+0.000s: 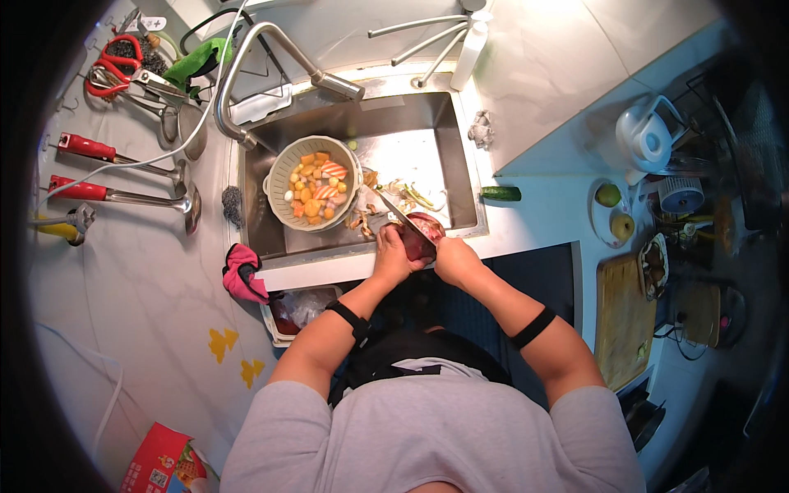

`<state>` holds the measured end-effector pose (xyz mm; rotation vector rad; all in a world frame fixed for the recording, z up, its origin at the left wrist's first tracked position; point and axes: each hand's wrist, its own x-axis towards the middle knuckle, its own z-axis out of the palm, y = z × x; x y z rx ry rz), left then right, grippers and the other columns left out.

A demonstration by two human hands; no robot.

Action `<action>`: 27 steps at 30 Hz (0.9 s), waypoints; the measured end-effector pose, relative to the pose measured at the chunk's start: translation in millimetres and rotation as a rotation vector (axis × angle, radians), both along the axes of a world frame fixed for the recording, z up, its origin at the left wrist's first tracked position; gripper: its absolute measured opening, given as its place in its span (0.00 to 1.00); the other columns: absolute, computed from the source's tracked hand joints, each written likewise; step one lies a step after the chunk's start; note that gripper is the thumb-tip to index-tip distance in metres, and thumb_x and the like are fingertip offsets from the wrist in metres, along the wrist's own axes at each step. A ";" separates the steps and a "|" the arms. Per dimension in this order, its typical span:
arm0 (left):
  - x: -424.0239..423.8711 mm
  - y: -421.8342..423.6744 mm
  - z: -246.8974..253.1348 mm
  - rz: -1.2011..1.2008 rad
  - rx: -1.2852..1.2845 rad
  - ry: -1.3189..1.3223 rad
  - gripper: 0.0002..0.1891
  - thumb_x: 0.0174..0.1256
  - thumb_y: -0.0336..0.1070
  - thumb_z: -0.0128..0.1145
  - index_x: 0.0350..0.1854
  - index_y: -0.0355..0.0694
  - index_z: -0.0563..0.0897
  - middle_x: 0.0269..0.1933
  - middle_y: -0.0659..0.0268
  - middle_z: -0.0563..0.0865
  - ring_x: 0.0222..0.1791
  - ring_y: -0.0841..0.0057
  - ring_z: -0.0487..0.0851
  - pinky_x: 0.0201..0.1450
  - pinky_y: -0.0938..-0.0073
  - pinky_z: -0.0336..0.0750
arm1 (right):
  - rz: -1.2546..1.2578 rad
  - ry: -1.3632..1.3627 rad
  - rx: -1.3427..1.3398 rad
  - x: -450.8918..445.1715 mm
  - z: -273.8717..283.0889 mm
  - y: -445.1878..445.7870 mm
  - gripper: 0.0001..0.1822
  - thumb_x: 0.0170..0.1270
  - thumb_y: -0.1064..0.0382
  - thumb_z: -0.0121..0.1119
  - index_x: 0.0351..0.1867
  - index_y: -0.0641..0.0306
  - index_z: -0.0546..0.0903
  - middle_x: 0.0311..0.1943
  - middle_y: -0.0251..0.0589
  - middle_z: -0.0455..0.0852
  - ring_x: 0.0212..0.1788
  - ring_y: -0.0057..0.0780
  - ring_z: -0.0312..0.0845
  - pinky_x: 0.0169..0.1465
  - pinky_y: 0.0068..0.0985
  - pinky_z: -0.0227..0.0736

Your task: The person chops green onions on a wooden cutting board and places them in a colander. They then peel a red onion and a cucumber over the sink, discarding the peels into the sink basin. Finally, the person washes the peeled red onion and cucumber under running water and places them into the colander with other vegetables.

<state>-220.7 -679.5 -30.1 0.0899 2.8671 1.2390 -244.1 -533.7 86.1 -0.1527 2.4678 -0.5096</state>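
Note:
My left hand (pixel 392 251) grips a large, round, red-purple piece of produce (pixel 416 243) over the sink's front edge. Its kind cannot be told, and a patch of pale, mottled flesh shows on its upper side. In my right hand (pixel 457 261) is a kitchen knife (pixel 404 217), whose blade points up and left across the produce. The knife's handle is hidden by my fingers. Below lies the stainless steel sink (pixel 345 117), with peelings and scraps (pixel 416 196) on its floor. A beige colander (pixel 278 206) with cut orange, yellow and pale pieces stands at the sink's left.
A curved faucet (pixel 277 31) arches over the sink's back left. A cucumber piece (pixel 500 193) lies on the right counter, near a plate of fruit (pixel 603 219) and a wooden cutting board (pixel 622 320). Red-handled ladles (pixel 145 196) hang at left. A lined bin (pixel 290 314) stands below.

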 end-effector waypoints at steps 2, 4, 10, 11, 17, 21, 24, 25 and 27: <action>-1.9 0.0 4.4 0.019 0.015 -0.014 0.46 0.30 0.48 0.78 0.47 0.31 0.59 0.46 0.51 0.67 0.48 0.54 0.68 0.54 0.62 0.66 | -0.044 0.041 -0.048 4.2 11.6 7.4 0.09 0.52 0.71 0.51 0.30 0.73 0.81 0.31 0.63 0.82 0.38 0.56 0.80 0.44 0.42 0.75; -2.4 -2.8 4.5 -0.025 0.038 -0.037 0.46 0.31 0.48 0.77 0.48 0.34 0.59 0.47 0.50 0.68 0.50 0.54 0.67 0.56 0.61 0.65 | -0.061 0.089 -0.091 11.9 27.5 21.7 0.09 0.52 0.70 0.51 0.33 0.69 0.81 0.28 0.60 0.82 0.36 0.54 0.80 0.41 0.43 0.74; -6.6 -3.2 10.0 -0.056 0.103 -0.096 0.46 0.33 0.48 0.77 0.51 0.37 0.58 0.51 0.49 0.70 0.53 0.54 0.70 0.58 0.61 0.66 | -0.130 0.639 -0.179 36.2 15.1 89.7 0.25 0.50 0.74 0.54 0.54 0.58 0.74 0.34 0.50 0.81 0.38 0.50 0.77 0.41 0.39 0.71; -6.7 -3.4 9.9 -0.047 0.105 -0.099 0.47 0.33 0.49 0.77 0.52 0.37 0.58 0.51 0.49 0.70 0.53 0.54 0.70 0.58 0.61 0.67 | -0.128 0.654 -0.167 37.3 4.7 102.4 0.27 0.50 0.75 0.55 0.55 0.57 0.74 0.35 0.47 0.81 0.39 0.49 0.76 0.43 0.39 0.70; -5.8 -4.7 0.3 -0.029 0.124 -0.101 0.48 0.34 0.50 0.77 0.53 0.36 0.57 0.51 0.49 0.70 0.52 0.55 0.70 0.57 0.62 0.67 | -0.048 0.702 0.172 59.2 -53.0 149.2 0.34 0.53 0.76 0.50 0.62 0.41 0.72 0.25 0.38 0.68 0.33 0.37 0.69 0.46 0.35 0.60; -5.6 -5.8 0.7 -0.035 0.114 -0.112 0.49 0.34 0.50 0.77 0.53 0.36 0.56 0.51 0.49 0.69 0.53 0.56 0.70 0.58 0.62 0.67 | -0.057 0.661 0.256 56.6 -78.3 167.1 0.34 0.54 0.76 0.47 0.63 0.40 0.70 0.29 0.40 0.71 0.38 0.38 0.69 0.49 0.38 0.59; -5.3 -6.1 3.4 -0.034 0.121 -0.104 0.49 0.33 0.50 0.77 0.53 0.35 0.56 0.51 0.50 0.69 0.53 0.55 0.70 0.58 0.62 0.67 | -0.067 0.646 0.295 50.9 -92.9 175.3 0.36 0.53 0.77 0.48 0.65 0.41 0.68 0.33 0.41 0.71 0.41 0.40 0.69 0.52 0.39 0.58; -5.6 -6.2 4.7 -0.037 0.124 -0.105 0.49 0.33 0.50 0.77 0.53 0.36 0.56 0.51 0.50 0.70 0.52 0.55 0.70 0.58 0.62 0.67 | -0.066 0.666 0.296 49.6 -98.5 178.1 0.39 0.50 0.79 0.49 0.66 0.41 0.66 0.34 0.41 0.71 0.42 0.40 0.68 0.51 0.39 0.58; -6.3 -7.3 6.7 -0.041 0.129 -0.106 0.49 0.32 0.50 0.77 0.53 0.36 0.57 0.50 0.50 0.70 0.52 0.55 0.71 0.58 0.62 0.67 | -0.069 0.671 0.301 46.7 -105.1 181.9 0.43 0.48 0.80 0.51 0.67 0.41 0.63 0.36 0.42 0.70 0.43 0.40 0.68 0.52 0.40 0.58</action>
